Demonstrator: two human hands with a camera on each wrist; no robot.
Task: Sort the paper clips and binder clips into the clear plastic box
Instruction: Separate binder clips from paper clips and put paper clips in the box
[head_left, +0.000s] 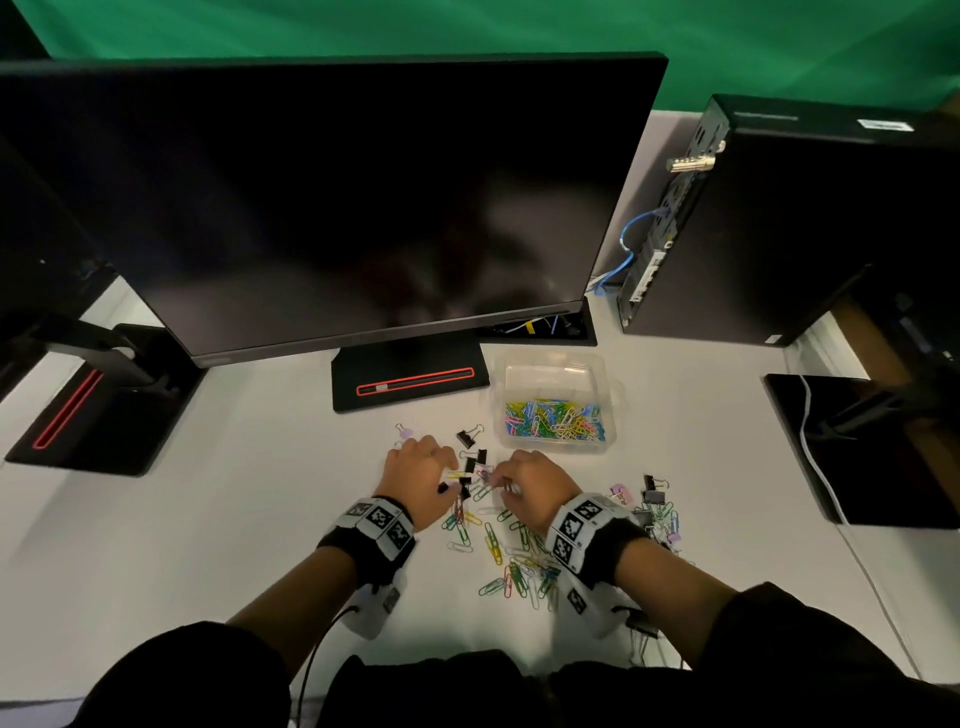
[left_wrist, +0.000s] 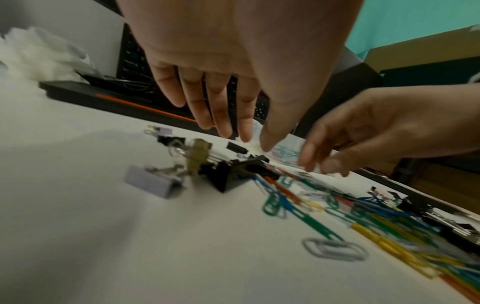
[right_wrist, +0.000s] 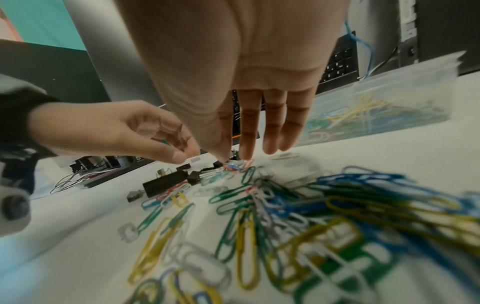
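Both hands low over the white bench (head_left: 208, 519), palms down. Left hand (head_left: 418, 480) fingers loosely extended above a cluster of black binder clips (head_left: 470, 449), gripping nothing clearly visible. Right hand (head_left: 530, 486) fingers straight, tips touching a small knot of coloured paper clips (right_wrist: 237, 165). Loose paper clips (head_left: 511, 564) scattered beneath both wrists. Clear plastic box (head_left: 610, 387), part-filled with paper clips, sits just beyond the right hand, near the monitor base (head_left: 410, 382).

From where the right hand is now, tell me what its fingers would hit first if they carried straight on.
Probably the small knot of paper clips under the right hand's fingers, with black binder clips just beyond; depth is unclear.
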